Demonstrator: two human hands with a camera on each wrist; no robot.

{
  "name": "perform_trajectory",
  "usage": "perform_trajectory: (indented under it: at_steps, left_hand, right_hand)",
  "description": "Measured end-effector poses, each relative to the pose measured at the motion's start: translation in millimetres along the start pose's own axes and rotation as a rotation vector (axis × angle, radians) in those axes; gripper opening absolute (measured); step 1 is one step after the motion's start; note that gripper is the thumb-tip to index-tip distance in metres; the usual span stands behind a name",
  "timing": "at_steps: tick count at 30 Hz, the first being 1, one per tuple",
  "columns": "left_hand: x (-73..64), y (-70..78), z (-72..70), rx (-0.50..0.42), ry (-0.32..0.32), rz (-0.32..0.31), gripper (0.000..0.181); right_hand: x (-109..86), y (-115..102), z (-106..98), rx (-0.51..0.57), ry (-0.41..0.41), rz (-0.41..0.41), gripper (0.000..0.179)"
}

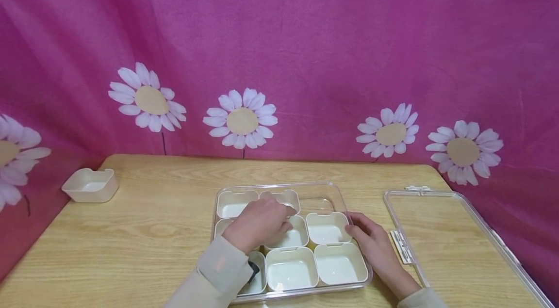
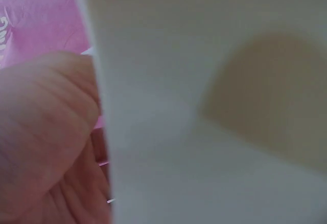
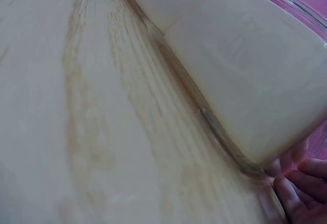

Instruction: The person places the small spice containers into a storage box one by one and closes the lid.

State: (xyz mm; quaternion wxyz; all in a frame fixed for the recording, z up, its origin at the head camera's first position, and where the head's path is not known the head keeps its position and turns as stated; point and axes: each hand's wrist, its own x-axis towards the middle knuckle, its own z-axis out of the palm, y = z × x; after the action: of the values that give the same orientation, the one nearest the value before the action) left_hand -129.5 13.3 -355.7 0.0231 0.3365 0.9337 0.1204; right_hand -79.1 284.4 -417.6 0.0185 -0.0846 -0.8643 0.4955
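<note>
A clear plastic storage box (image 1: 338, 191) lies on the table before me, with several cream bins (image 1: 292, 269) standing in rows inside. My left hand (image 1: 264, 220) reaches over the middle row, its index fingertip at the front rim of the back middle bin (image 1: 281, 196). The lower fingers are hidden, and I cannot tell whether they pinch that bin. A blurred pale wall (image 2: 153, 132) covers most of the left wrist view. With the thumb over its right rim and the other fingers outside, my right hand (image 1: 377, 245) grips the clear box.
A clear frame-like lid (image 1: 473, 216) with white latches (image 1: 402, 246) lies on the wooden table right of the box. One loose cream bin (image 1: 91, 186) stands at the table's far left edge. A pink flowered curtain (image 1: 305, 56) hangs behind and at both sides.
</note>
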Motion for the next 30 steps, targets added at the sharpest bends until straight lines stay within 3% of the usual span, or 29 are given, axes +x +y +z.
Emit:
perform_trajectory:
  at_steps: [6, 13, 18, 25, 30]
  left_hand:
    - [-0.3, 2.2, -6.6, 0.046, 0.046, 0.025, 0.018]
    - [-6.3, -0.5, -17.3, 0.026, 0.110, 0.049, 0.023]
    - [-12.7, -6.8, -23.5, -0.029, 0.135, 0.012, 0.024]
    - [-16.9, -19.2, -34.5, -0.071, 0.135, -0.093, 0.029]
    - [-12.9, -29.3, -39.9, -0.073, 0.175, -0.096, 0.027]
  right_hand:
    - [0.2, 0, -1, 0.004, -0.002, -0.008, 0.039]
    - [-0.6, 1, 0, 0.013, -0.007, -0.011, 0.038]
    - [-1.2, 1, 1, 0.026, -0.003, -0.009, 0.037]
    - [-0.8, 2, 1, 0.031, -0.004, -0.004, 0.038]
    - [-0.6, 2, 1, 0.034, -0.006, 0.000, 0.038]
